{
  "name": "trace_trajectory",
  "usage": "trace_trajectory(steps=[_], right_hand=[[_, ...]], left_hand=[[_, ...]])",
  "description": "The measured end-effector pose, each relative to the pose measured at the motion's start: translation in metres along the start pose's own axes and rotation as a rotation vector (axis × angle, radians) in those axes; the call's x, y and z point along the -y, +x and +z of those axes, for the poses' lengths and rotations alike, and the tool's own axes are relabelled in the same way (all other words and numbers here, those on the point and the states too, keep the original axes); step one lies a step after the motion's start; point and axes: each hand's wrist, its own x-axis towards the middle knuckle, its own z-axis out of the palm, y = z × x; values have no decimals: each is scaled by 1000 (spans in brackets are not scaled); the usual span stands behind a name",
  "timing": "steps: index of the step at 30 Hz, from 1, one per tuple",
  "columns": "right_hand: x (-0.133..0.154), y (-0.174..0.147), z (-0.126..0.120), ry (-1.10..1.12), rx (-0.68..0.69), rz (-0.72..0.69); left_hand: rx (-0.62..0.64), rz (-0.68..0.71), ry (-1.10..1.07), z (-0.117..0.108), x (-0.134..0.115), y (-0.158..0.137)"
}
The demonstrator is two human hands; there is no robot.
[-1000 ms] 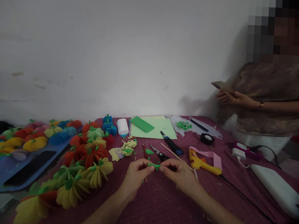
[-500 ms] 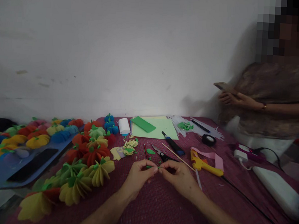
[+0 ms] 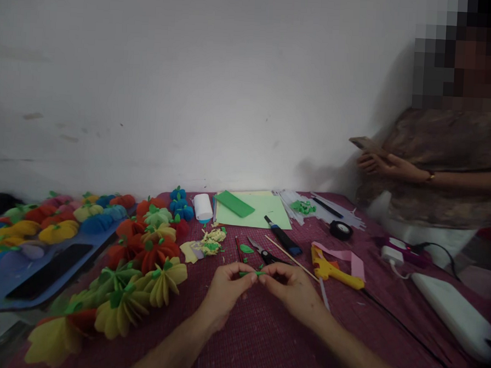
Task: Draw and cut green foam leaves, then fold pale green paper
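Green piece [image 3: 260, 273] pinched between thumb and forefinger of left hand [image 3: 227, 287] and right hand [image 3: 291, 289]. From it: scissors [image 3: 267, 255], twelve o'clock; yellow glue gun [image 3: 339, 275], three; pleated yellow ornament [image 3: 165, 287], nine.

Wall [image 3: 213, 94]: pale grey — marked at left | light: dim | tablecloth [image 3: 270, 342]: maroon — checked

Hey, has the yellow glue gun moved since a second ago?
No, no visible shift any way: the yellow glue gun lies as before relative to the black tape roll.
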Motion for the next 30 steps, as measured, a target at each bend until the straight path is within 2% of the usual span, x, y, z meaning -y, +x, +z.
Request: trace_trajectory(steps=[10,13,17,19,23,30], right_hand=[[-4,3,-12,19,-52,38],[-2,4,-14,42,-109,37],[0,3,-6,97,-157,47],[1,2,0,124,-137,32],[2,2,10,191,-74,36],[3,4,12,186,-42,71]], left_hand=[[-83,14,123,-6,-1,6],[-97,45,42,-7,-2,6],[8,66,-125,-2,-5,2],[38,48,-123,0,-5,0],[-7,53,-94,1,-2,2],[-11,21,-138,0,-1,3]])
